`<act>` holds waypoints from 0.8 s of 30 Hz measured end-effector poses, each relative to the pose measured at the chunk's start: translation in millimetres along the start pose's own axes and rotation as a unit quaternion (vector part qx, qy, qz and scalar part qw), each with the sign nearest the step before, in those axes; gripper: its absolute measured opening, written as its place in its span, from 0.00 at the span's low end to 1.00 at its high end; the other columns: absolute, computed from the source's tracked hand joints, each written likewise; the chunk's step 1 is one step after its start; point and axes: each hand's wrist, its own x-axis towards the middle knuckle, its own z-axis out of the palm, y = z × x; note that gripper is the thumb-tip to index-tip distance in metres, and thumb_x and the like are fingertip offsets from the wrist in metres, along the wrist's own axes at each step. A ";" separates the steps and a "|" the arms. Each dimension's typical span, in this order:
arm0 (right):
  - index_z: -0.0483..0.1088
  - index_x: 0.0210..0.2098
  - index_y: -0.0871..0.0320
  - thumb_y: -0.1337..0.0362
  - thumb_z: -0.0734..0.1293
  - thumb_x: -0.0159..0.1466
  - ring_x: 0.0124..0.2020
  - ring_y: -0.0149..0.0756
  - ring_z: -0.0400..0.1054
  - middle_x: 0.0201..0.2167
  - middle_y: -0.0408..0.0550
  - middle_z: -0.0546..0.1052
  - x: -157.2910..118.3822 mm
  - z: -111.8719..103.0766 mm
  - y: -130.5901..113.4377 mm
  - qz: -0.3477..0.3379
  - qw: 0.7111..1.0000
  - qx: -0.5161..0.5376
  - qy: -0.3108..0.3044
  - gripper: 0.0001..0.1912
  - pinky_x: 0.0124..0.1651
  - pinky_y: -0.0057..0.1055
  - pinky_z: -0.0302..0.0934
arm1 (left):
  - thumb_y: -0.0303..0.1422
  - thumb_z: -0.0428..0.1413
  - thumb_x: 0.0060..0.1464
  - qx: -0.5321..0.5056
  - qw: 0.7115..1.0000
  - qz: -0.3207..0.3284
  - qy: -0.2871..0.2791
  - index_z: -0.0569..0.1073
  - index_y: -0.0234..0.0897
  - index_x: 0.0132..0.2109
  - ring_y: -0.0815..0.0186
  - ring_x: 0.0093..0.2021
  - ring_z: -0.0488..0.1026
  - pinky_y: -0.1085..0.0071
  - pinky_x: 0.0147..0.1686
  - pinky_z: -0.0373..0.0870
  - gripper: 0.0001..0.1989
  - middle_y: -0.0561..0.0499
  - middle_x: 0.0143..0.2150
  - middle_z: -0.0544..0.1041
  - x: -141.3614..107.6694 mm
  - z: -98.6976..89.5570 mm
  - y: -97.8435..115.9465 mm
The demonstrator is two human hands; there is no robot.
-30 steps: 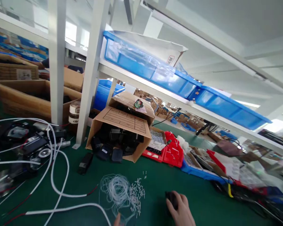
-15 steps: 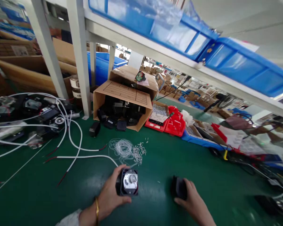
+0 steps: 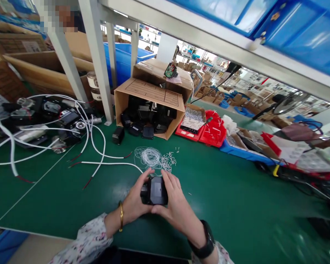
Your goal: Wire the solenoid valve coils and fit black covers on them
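My left hand [image 3: 134, 201] is closed around a black housing [image 3: 144, 193] from the left side; a white cable runs up and left from it. From the right, my right hand [image 3: 178, 201] grips a black plastic cover [image 3: 157, 191], which lies over the housing's face. The inside of the housing is hidden by the cover, and I cannot tell whether the two fit flush. Just beyond my fingertips lie a coil of thin clear line [image 3: 148, 157] and a scatter of small screws [image 3: 168, 161].
A cardboard box [image 3: 154, 93] of black parts lies open at the back, with a small black block [image 3: 118, 135] before it. White cables [image 3: 110, 164] and motor assemblies [image 3: 68, 119] crowd the left. Red trays [image 3: 212, 132] and a blue tray [image 3: 244, 154] line the right rear. A shelf bar crosses overhead.
My right hand has moved left with the black cover and set it over the housing in my left hand. The silver plate seen inside before is now covered. The view has shifted.
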 end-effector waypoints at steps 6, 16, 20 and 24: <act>0.55 0.55 0.60 0.49 0.63 0.60 0.48 0.44 0.65 0.50 0.57 0.67 -36.9 42.9 13.8 0.230 0.884 0.401 0.074 0.31 0.46 0.38 0.64 | 0.38 0.63 0.43 0.151 0.985 0.055 -0.055 0.57 0.42 0.59 0.53 0.60 0.59 0.54 0.59 0.57 0.37 0.43 0.59 0.62 1.9 -5.3 2.6; 0.66 0.45 0.57 0.64 0.72 0.47 0.39 0.41 0.65 0.39 0.48 0.71 -30.4 31.4 -6.2 0.108 0.976 0.188 0.029 0.26 0.42 0.36 0.62 | 0.50 0.59 0.45 0.203 0.970 0.023 -0.130 0.64 0.44 0.56 0.54 0.52 0.65 0.57 0.52 0.63 0.32 0.47 0.52 0.70 0.6 -43.9 38.8; 0.64 0.49 0.55 0.71 0.70 0.49 0.43 0.43 0.62 0.41 0.49 0.69 -29.8 22.6 0.2 0.028 0.999 0.029 -0.015 0.27 0.46 0.39 0.61 | 0.39 0.66 0.36 0.215 0.968 -0.001 -0.130 0.69 0.42 0.48 0.56 0.47 0.69 0.60 0.49 0.67 0.29 0.49 0.47 0.72 -10.2 -36.5 29.4; 0.60 0.52 0.55 0.72 0.70 0.51 0.48 0.43 0.60 0.47 0.51 0.68 -34.5 23.7 14.6 -0.020 0.999 0.031 -0.019 0.30 0.53 0.41 0.58 | 0.41 0.66 0.38 0.196 0.976 0.007 -0.093 0.68 0.41 0.49 0.57 0.47 0.70 0.61 0.48 0.68 0.30 0.47 0.47 0.72 -20.5 -22.6 13.8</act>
